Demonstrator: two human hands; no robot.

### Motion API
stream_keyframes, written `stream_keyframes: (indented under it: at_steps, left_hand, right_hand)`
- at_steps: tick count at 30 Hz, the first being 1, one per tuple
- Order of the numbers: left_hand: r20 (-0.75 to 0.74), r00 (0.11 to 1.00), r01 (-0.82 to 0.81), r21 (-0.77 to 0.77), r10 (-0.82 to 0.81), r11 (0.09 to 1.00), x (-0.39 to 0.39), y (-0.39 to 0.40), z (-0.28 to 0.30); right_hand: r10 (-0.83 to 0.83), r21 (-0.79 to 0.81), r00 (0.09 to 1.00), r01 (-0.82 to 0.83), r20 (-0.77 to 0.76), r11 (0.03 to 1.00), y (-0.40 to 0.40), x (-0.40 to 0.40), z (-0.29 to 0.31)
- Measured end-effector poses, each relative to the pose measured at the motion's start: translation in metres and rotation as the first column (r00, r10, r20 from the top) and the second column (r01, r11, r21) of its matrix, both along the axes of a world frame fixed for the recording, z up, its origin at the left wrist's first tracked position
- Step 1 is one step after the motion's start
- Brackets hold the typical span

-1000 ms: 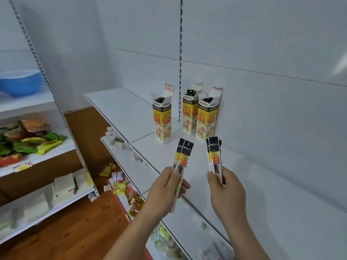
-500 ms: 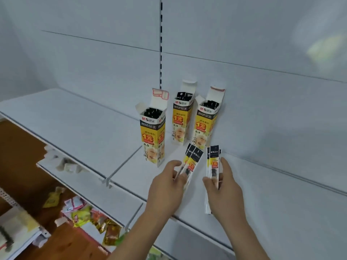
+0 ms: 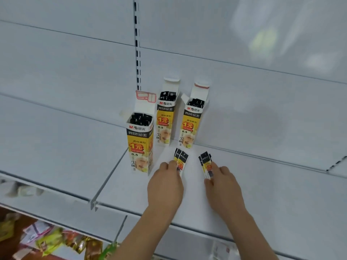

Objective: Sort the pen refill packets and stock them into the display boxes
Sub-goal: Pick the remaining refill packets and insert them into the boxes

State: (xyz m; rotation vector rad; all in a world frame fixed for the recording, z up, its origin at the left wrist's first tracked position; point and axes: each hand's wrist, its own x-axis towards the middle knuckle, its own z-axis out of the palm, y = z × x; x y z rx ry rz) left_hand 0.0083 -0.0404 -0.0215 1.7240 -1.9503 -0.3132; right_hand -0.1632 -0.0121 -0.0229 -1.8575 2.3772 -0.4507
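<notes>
Mostly our palms hide the lower ends of both packet bundles. Our left hand point(image 3: 165, 182) pinches the left packets point(image 3: 180, 160), our right hand point(image 3: 223, 188) grips the right packets point(image 3: 206, 162), both low over the white shelf point(image 3: 262, 184). Three open display boxes point(image 3: 139, 143) behind hold black-topped refills. Versus a second ago, we've lowered both bundles toward the shelf.

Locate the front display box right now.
Head view: the front display box stands upright on the white shelf, left of centre, just left of the left hand and ahead of the two back boxes.
</notes>
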Motion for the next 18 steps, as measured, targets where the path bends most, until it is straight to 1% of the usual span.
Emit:
stream_keyframes:
  at_steps: [2,5,6,8,10,12,13,15,18]
  left_hand:
    - [0.099,0.995,-0.011,-0.023,0.014,1.0,-0.001,-0.003,-0.003]
    - [0.198,0.98,0.005,-0.093,0.014,0.996,0.001,-0.005,-0.009]
    - [0.221,0.975,0.015,-0.131,0.014,0.991,0.002,-0.006,-0.012]
    - [0.228,0.974,0.033,-0.19,0.011,0.981,0.005,-0.007,-0.011]
    - [0.196,0.981,0.043,-0.227,0.002,0.973,0.01,-0.006,-0.002]
    - [0.148,0.989,0.068,-0.282,-0.026,0.957,0.014,-0.002,0.012]
    - [0.112,0.992,0.085,-0.315,-0.052,0.945,0.016,0.002,0.021]
    - [0.027,0.995,0.102,-0.395,-0.099,0.913,0.022,0.009,0.041]
    - [-0.065,0.986,0.099,-0.524,-0.156,0.846,0.039,0.013,0.067]
  right_hand:
    - [-0.026,0.01,0.99,0.028,-0.136,1.0,-0.003,-0.004,-0.004]
    - [-0.056,-0.007,0.981,0.055,-0.186,0.998,-0.003,-0.004,-0.011]
    - [-0.06,-0.053,0.981,0.051,-0.185,0.997,-0.004,-0.005,-0.014]
    - [-0.062,-0.197,0.986,0.031,-0.156,0.98,-0.006,-0.004,-0.016]
    - [-0.024,-0.342,0.992,-0.02,-0.125,0.94,-0.008,0.003,-0.015]
    - [0.028,-0.436,0.995,-0.066,-0.092,0.897,-0.01,0.015,-0.009]
    - [0.047,-0.445,0.997,-0.072,-0.069,0.893,-0.012,0.022,-0.007]
    - [0.081,-0.408,0.996,-0.088,-0.034,0.909,-0.015,0.036,-0.004]
    - [0.075,-0.242,0.997,-0.07,0.013,0.968,-0.021,0.053,0.004]
